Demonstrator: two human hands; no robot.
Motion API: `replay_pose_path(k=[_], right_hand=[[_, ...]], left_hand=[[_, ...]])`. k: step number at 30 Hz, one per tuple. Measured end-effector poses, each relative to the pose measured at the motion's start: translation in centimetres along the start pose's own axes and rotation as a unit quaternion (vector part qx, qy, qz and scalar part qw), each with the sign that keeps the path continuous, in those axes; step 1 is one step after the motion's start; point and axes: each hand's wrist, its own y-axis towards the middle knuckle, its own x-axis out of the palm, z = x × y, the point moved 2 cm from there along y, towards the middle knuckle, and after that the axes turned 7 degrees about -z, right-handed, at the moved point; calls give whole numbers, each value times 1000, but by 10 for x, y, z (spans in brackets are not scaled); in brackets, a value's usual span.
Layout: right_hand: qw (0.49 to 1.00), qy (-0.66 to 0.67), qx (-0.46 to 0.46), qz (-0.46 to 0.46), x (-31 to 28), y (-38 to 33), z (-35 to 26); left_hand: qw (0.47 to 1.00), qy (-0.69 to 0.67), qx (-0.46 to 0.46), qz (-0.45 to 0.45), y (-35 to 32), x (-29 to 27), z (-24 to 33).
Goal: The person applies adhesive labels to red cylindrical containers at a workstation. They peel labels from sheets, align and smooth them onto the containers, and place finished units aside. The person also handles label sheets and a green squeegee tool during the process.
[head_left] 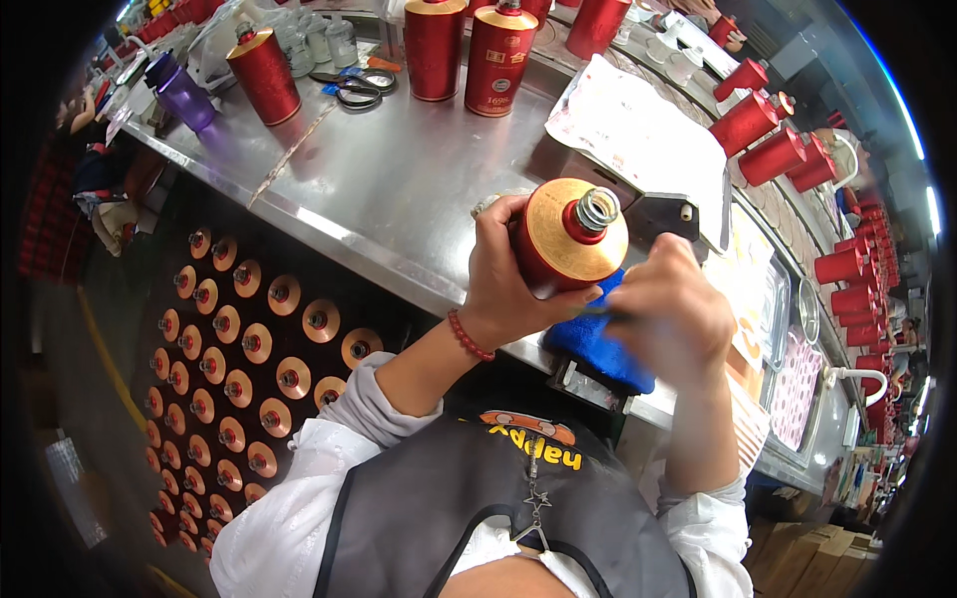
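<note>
Workbench: I see a long steel table (399, 189) running from the upper left to the lower right, with the work in hand at its near edge.
Floor stock: to my left, below the table edge, a large batch of bottles (234, 349) stands in rows, seen from above as gold tops with dark necks. I judge these to be either waiting or finished; the view does not tell which.
Far stock: red bottles (778, 149) lie and stand along the right side of the table, and three more (469, 50) stand upright at the far edge. None is being handled.
Paper sheet: a white sheet (638, 130) lies on the table just behind the work.
Cloth: a blue cloth (598, 344) lies under the hands at the table edge, touching the held bottle.
Held bottle: one red bottle (568, 239) with a gold shoulder and a bare metal neck is tilted toward me, above the cloth. No cap is on it.
Left hand: the left hand (503, 279) is wrapped around the bottle's red body, fingers closed on it.
Right hand: the right hand (673, 309) is curled just beside the bottle's lower side, fingers drawn together on a thin dark item; I cannot tell what it is.
Small tools: scissors (354, 90) lie untouched at the far left of the table.
Progress: I judge this bottle to be mid-treatment, one unit in a long run; the share of the batch completed cannot be read from this view.
</note>
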Motion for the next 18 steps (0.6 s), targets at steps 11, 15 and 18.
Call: replay_pose_path(k=[11,15,18], right_hand=[[950,158,269,-28,-4,32,86],[949,159,252,-103,-5,51,93],[962,114,228,-97,-5,64,91]], left_hand=[[998,-18,3,-62,13,-10,-19],[995,-65,5,-75,12,-13,-19],[993,-86,-4,-83,8,-13,-17]])
